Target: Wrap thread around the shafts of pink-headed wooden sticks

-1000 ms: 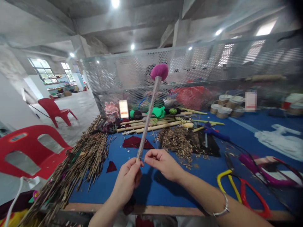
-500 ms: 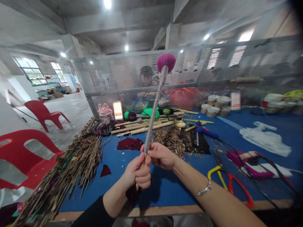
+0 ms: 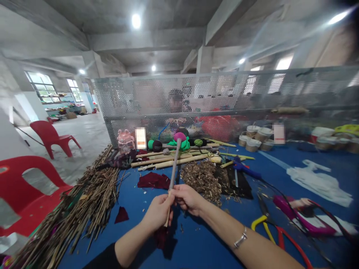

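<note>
A stick wrapped in a pale grey strip (image 3: 176, 164), with a round purple cloth head (image 3: 178, 136) at its far end, points away from me over the table. My left hand (image 3: 159, 212) is closed around its lower end, where bare wood shows below the fingers. Just above, my right hand (image 3: 187, 198) pinches the wrapped stick with thumb and fingers. Dark red cloth (image 3: 161, 237) shows beneath my left hand. Beyond the hands lie a dark red cloth piece (image 3: 154, 180) and a heap of brown chips (image 3: 200, 179).
Dry twigs (image 3: 92, 205) are piled at left beside red chairs (image 3: 25, 186). Bamboo sticks (image 3: 174, 158) lie before a perforated metal screen (image 3: 134, 101), with a person behind it. Yellow- and red-handled cutters (image 3: 265, 220), a blue glue gun (image 3: 245, 168) and a purple corded tool (image 3: 300, 216) lie at right.
The stick has tipped forward, so its purple head appears much lower, in front of the green cloth. Both hands still hold its near end. The view has tilted up slightly.
</note>
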Available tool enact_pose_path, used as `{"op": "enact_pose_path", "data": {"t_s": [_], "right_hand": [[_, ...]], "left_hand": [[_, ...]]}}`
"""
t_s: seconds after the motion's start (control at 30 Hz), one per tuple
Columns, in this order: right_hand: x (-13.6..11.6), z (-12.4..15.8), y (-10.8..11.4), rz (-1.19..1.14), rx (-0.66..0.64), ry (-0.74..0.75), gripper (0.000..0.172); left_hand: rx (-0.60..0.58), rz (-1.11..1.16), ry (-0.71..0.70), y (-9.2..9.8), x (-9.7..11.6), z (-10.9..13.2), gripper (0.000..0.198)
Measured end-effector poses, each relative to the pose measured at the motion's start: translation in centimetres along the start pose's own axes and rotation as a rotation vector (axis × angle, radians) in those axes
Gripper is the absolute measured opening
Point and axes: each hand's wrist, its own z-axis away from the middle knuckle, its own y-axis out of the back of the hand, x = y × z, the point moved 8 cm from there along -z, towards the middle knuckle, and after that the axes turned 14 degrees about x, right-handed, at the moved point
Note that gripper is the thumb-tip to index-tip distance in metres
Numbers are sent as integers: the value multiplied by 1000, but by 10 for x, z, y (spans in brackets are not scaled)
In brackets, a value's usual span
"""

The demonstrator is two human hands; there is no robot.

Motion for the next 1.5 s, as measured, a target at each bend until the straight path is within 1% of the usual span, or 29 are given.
{"op": "enact_pose_path", "data": {"t_s": [0.1, 0.17, 0.2, 0.27, 0.33, 0.37, 0.4, 0.43, 0.5, 0.57, 0.6, 0.67, 0.73, 0.77, 0.8, 0.87, 0.9, 0.97, 1.0, 1.03, 1.07, 1.1, 1.13, 1.23, 1.27, 1.3, 1.4, 1.5], "right_hand": [[1, 1, 5, -11, 18, -15, 33], [2, 1, 5, -9, 17, -11, 34], [2, 1, 5, -9, 14, -10, 34], [4, 0, 4, -15, 11, -14, 35], [7, 0, 4, -27, 7, -24, 35], [9, -1, 3, -32, 6, -27, 35], [10, -1, 3, -37, 4, -28, 35], [10, -1, 3, -42, 3, -26, 34], [10, 0, 2, -46, 5, -27, 34], [9, 2, 2, -50, 9, -33, 35], [8, 3, 2, -54, 9, -37, 35], [7, 5, 2, -63, 6, -40, 35], [6, 6, 2, -71, -3, -37, 35], [6, 6, 2, -74, -8, -34, 34], [6, 6, 2, -79, -13, -27, 34], [5, 7, 2, -92, -18, -9, 34], [4, 7, 2, -100, -18, -2, 34], [3, 7, 2, -111, -17, 4, 33], [3, 7, 2, -113, -15, 5, 33], [2, 7, 3, -111, -13, 6, 33], [2, 7, 3, -109, -10, 10, 33], [2, 7, 3, -105, -7, 14, 33], [1, 7, 3, -103, -4, 19, 33], [1, 7, 2, -98, 10, 32, 33], [2, 6, 2, -87, 19, 34, 33], [2, 6, 1, -71, 29, 33, 33], [5, 4, 1, -50, 37, 8, 32], [5, 4, -2, -135, -43, -41, 30]], "left_hand": [[-6, -249, -252, 16, 18, -1, 48], [56, -364, -333, 33, 20, -3, 47], [109, -411, -351, 42, 19, -5, 46], [263, -484, -382, 63, 18, -7, 39], [410, -529, -413, 80, 19, -3, 30], [464, -541, -426, 84, 20, 0, 34], [495, -549, -434, 86, 21, 4, 39], [487, -555, -432, 83, 22, 7, 41], [396, -570, -398, 71, 22, 10, 37], [344, -609, -360, 63, 23, 9, 39], [355, -630, -357, 62, 25, 6, 43], [422, -644, -396, 66, 33, -1, 43], [463, -597, -451, 71, 39, -9, 34], [466, -566, -482, 73, 41, -13, 29], [462, -541, -519, 73, 43, -16, 28], [448, -527, -589, 70, 47, -20, 33], [449, -542, -618, 69, 49, -21, 31], [490, -590, -644, 68, 53, -22, 13], [516, -604, -631, 69, 55, -23, 16], [531, -600, -603, 71, 55, -23, 28], [520, -581, -561, 71, 54, -24, 38], [472, -546, -507, 69, 52, -25, 44], [382, -501, -443, 64, 47, -25, 47], [11, -359, -260, 37, 28, -17, 45], [-70, -312, -204, 29, 22, -13, 43], [-115, -260, -145, 24, 15, -10, 41], [-156, -65, 35, 15, -1, -5, 39], [-240, 166, 178, 6, -7, 0, 37]]}}
